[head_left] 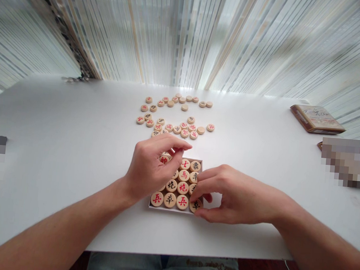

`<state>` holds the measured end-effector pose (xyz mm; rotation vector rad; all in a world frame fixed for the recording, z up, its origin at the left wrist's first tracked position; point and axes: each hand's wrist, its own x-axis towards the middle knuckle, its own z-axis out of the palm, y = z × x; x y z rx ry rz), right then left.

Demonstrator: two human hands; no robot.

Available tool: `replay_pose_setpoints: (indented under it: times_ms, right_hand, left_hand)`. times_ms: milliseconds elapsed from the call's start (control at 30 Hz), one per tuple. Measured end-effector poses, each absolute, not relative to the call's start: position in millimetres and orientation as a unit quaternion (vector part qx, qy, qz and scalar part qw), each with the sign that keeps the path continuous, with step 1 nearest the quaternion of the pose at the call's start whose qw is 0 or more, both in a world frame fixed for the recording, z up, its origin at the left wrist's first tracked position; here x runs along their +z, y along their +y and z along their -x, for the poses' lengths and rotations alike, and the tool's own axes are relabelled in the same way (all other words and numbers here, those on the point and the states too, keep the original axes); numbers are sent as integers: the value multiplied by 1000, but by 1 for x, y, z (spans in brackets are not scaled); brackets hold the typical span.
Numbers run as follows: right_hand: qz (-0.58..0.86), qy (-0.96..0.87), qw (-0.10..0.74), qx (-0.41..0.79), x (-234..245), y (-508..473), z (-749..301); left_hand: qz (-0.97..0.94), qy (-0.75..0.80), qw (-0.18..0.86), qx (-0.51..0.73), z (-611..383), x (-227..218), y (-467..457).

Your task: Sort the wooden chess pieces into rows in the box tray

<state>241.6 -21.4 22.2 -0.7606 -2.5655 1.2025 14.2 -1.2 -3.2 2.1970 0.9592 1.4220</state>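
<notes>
A shallow light-coloured box [174,210] near the table's front holds rows of round wooden xiangqi pieces with red or black characters. My right hand [225,192] is at its right side, with thumb and fingers closed around a black-marked xiangqi piece [196,205] in the front right corner. Over the box's back left part is my left hand [153,162], its fingers curled and thumb close to the index finger. Whatever may be between them is hidden. This hand covers some of the pieces, though a red-marked xiangqi piece [164,160] shows beneath it.
Beyond the box, several loose xiangqi pieces [184,133] lie scattered, some showing blank faces. A flat brown-edged box [317,119] lies at the back right of the white table [57,150]. Blurred objects sit at both side edges. String curtains [163,34] hang behind the table.
</notes>
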Motion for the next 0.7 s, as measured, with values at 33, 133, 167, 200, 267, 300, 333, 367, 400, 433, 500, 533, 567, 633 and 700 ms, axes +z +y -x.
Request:
replay_pose_setpoints:
  times_ms: [33, 133, 167, 200, 267, 300, 333, 367, 400, 433, 500, 533, 567, 633, 700]
  right_hand:
    - [258, -870, 105, 407, 22, -22, -242]
    - [256, -871, 108, 406, 23, -22, -241]
    - [256, -871, 109, 405, 23, -22, -241]
    - [256, -871, 110, 404, 22, -22, -241]
    - [254, -871, 112, 405, 22, -21, -241]
    - [253, -870, 116, 407, 22, -21, -241]
    - [250, -868, 122, 411, 23, -21, -241]
    - [247, -865, 130, 416, 23, -21, -241]
    - [243, -863, 142, 420, 23, -21, -242]
    - [241, -860, 157, 422, 23, -21, -242]
    - [236, -856, 193, 417, 23, -21, -242]
    - [233, -855, 213, 411, 23, -21, -242]
    - [230, -854, 235, 404, 22, -20, -242]
    - [224, -850, 283, 384, 19, -19, -240]
    - [228, -843, 334, 354, 14, -16, -238]
  left_hand:
    - [-776, 339, 176, 502, -14, -3, -1]
    - [-777, 339, 174, 501, -14, -3, -1]
    - [-778, 339, 173, 500, -14, -3, -1]
    - [-778, 339, 173, 500, -14, -3, -2]
    - [-777, 341, 174, 499, -14, -2, -2]
    - [-778, 342, 175, 498, -14, -2, -2]
    - [-778, 343, 175, 497, -14, -2, -2]
    - [-778, 344, 176, 495, -14, -2, -2]
    - [-778, 345, 176, 494, -14, -2, -2]
    - [-779, 347, 176, 492, -14, -2, -3]
    - [-778, 350, 177, 491, -13, -2, -2]
    - [-777, 350, 177, 492, -12, -2, -2]
    - [-777, 350, 178, 492, -11, -2, -2]
    - [-777, 350, 177, 492, -10, -1, -2]
    - [-778, 357, 174, 487, -8, -1, -1]
